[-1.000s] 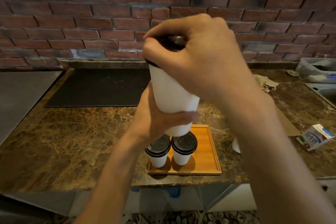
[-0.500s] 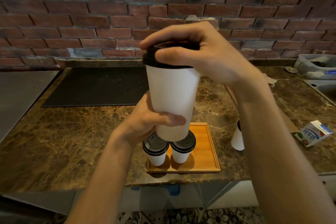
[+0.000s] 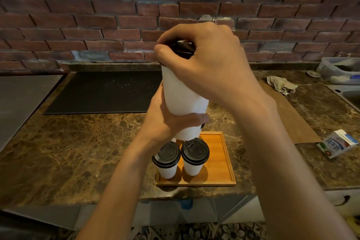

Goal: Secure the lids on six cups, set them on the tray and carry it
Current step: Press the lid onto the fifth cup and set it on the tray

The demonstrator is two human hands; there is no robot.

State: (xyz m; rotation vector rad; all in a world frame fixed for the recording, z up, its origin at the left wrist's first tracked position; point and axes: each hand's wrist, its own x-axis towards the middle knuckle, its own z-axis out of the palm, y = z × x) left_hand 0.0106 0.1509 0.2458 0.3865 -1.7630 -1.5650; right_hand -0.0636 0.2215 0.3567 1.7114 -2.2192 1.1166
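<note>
White paper cup (image 3: 182,93) is in a two-hand grip: the left hand (image 3: 167,121) wraps its lower body, the right hand (image 3: 212,64) is clenched over the black lid (image 3: 183,49), hiding most of it, more than a moment before. Below the grip, two lidded cups (image 3: 167,157) stand on the wooden tray (image 3: 220,161) on the worktop (image 3: 78,152).

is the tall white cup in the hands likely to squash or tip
The cup probably dents if squeezed: it looks like paper. Likely tippy once set down: tall, base narrower than its lid.
</note>
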